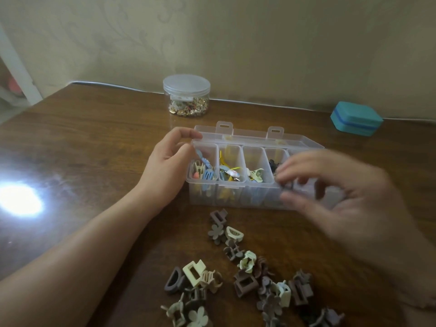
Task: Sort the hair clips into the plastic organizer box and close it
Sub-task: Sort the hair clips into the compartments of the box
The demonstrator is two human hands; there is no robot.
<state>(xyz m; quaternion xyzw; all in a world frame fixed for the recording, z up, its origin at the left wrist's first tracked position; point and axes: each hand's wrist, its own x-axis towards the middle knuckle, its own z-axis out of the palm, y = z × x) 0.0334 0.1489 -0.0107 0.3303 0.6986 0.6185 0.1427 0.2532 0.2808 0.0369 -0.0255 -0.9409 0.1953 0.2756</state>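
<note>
1. Clear plastic is the box (pixel 238 192), set lengthwise in front of us on the table (pixel 94 138), its lid (pixel 259 136) thrown back behind it so every compartment is open from above.
2. Our left hand (pixel 168 166) rests at the box's left end, fingers loosely curled with thumb and forefinger near the rim; it grips nothing that we can make out and seems placed to steady the box.
3. Our right hand (pixel 335 192) hovers over the right-hand compartments, blurred, thumb and fingertips drawn close around something small and dark (pixel 286 185). We take it for a clip held over its slot, but cannot tell for sure.
4. Compartments from the left hold pastel clips, yellow and blue ones, pale green ones, then dark ones, so we judge the sorting goes by colour or type.
5. Loose clips (pixel 245 279) in brown, grey and cream lie on the table just before the box, within easy reach of either hand.
6. With that much still outside, closing the lid looks some way off.
7. A jar (pixel 186 95) and a teal case (pixel 356 119) stand behind, well apart from the work.
</note>
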